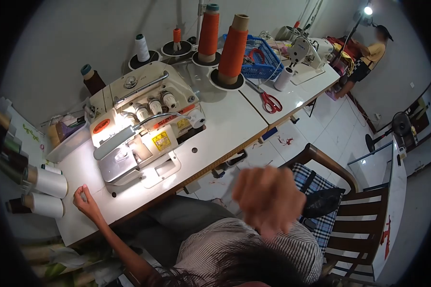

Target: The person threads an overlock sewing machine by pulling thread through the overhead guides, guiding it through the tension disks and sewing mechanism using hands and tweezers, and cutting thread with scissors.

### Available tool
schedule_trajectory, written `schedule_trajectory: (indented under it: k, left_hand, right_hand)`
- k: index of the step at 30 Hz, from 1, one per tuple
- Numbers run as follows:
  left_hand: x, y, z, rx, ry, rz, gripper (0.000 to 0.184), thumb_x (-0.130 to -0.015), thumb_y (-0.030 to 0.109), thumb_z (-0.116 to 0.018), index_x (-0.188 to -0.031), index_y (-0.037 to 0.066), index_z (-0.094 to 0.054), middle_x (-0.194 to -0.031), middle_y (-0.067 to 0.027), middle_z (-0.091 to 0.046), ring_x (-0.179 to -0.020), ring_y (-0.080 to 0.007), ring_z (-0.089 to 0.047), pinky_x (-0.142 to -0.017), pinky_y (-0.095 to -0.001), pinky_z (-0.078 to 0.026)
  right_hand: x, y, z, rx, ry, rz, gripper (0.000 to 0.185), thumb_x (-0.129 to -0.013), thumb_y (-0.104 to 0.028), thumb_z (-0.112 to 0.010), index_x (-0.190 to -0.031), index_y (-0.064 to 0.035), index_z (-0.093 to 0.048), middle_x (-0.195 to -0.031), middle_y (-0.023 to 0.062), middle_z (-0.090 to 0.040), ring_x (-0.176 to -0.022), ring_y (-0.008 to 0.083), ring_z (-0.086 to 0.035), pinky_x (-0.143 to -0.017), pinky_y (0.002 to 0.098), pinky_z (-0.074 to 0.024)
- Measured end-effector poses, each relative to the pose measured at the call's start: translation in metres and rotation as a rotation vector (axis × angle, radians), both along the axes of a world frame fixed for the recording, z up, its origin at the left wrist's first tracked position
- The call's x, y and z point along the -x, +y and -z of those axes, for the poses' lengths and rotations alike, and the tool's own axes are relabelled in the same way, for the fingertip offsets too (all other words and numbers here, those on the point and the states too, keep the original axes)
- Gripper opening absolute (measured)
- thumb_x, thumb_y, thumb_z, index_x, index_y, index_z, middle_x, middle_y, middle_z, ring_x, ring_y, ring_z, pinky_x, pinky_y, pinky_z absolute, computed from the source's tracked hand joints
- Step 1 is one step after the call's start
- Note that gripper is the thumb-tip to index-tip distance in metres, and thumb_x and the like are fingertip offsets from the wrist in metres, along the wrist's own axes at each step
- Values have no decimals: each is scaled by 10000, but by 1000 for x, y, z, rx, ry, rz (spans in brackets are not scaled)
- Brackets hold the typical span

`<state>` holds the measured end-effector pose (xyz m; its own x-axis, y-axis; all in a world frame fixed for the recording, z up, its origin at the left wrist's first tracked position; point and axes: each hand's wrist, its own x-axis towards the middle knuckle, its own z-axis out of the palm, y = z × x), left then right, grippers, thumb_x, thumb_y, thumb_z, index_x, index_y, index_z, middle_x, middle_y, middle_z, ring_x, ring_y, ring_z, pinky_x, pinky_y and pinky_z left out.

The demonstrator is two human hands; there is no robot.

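My left hand (85,203) is over the left end of the white table, with thumb and fingertips pinched together. What it may hold is too small to make out. It is beside the lit overlock sewing machine (146,122) and near white thread cones (50,182). Raised close to the camera, my right hand (270,201) is blurred by motion, its fingers seemingly curled. It touches nothing visible, and whether it holds anything is unclear. Large orange thread cones (233,55) stand behind the machine.
Red-handled scissors (271,102) and a blue basket (266,64) lie on the table, with a second sewing machine (309,52) farther along. A wooden chair (361,220) is at the right. Another person (371,52) is at the far end near a lamp.
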<state>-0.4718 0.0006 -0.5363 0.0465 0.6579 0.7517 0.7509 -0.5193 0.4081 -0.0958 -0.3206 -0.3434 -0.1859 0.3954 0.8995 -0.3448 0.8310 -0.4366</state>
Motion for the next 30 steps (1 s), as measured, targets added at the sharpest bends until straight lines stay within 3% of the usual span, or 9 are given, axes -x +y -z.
schedule_trajectory:
  k: [4,6,8,10,15,16,17,19,30]
  left_hand:
    - [-10,-9,-17,182,-29,-4,246,-805,211,-616,-766,-32,-605,-737,-175,-601,-700,-332,-546,-632,-415,-454]
    - [-5,-15,-13,184,-21,-21,249,-802,215,-618,-764,-30,-607,-736,-175,-603,-697,-332,-547,-634,-414,-456]
    - [2,-12,-2,180,-2,-36,254,-797,224,-623,-762,-27,-610,-734,-175,-606,-691,-332,-549,-640,-414,-459]
    - [-2,-3,-1,161,4,-35,260,-792,233,-628,-760,-25,-613,-733,-174,-610,-685,-332,-552,-645,-413,-462]
    - [0,13,11,108,52,-21,272,-779,268,-627,-765,-4,-630,-739,-159,-626,-714,-336,-565,-708,-438,-442]
    - [-12,5,8,-110,508,-345,272,-772,271,-626,-755,0,-631,-746,-156,-629,-723,-339,-565,-714,-442,-434]
    - [-23,-11,-7,-117,504,-344,272,-772,271,-626,-755,0,-631,-746,-156,-629,-723,-339,-565,-714,-442,-434]
    - [-37,-34,-39,157,-99,-7,281,-762,282,-630,-742,2,-633,-745,-160,-629,-715,-337,-565,-720,-444,-430]
    - [-1,-6,0,180,-39,-22,166,-815,136,-614,-777,-19,-566,-796,-120,-561,-805,-282,-507,-739,-392,-405]
  right_hand:
    - [27,-15,-40,-173,-108,-115,177,-892,-150,-501,-1035,-173,-603,-672,164,-573,-376,107,-454,-345,208,-315]
    - [41,-14,-47,-390,-41,0,370,-937,-250,-312,-1165,-143,-582,-683,148,-546,-377,107,-454,-346,227,-303]
    - [41,-16,-71,-430,-103,-51,319,-942,-219,-334,-1028,-75,-605,-722,161,-562,-364,123,-448,-339,236,-318]
    - [43,-23,-88,-403,-299,28,224,-909,-270,-492,-1112,-181,-526,-536,95,-465,-338,120,-361,-368,234,-249]
    - [51,-21,-80,-567,-169,79,125,-908,-167,-471,-977,-191,-573,-558,97,-501,-330,79,-344,-357,195,-234]
    - [50,-19,-79,-595,-142,85,102,-891,-140,-484,-895,-133,-586,-611,124,-563,-340,106,-422,-337,192,-288]
    - [47,-18,-84,-601,-146,88,102,-891,-140,-484,-895,-133,-586,-611,124,-563,-340,106,-422,-337,192,-288]
    - [38,-16,-97,-624,-297,154,177,-919,-192,-473,-1072,-221,-556,-470,44,-413,-314,63,-258,-373,200,-186]
    - [20,34,-92,-978,260,317,214,-802,-43,-449,-720,-152,-614,-357,-8,-341,-307,16,-171,-369,187,-82]
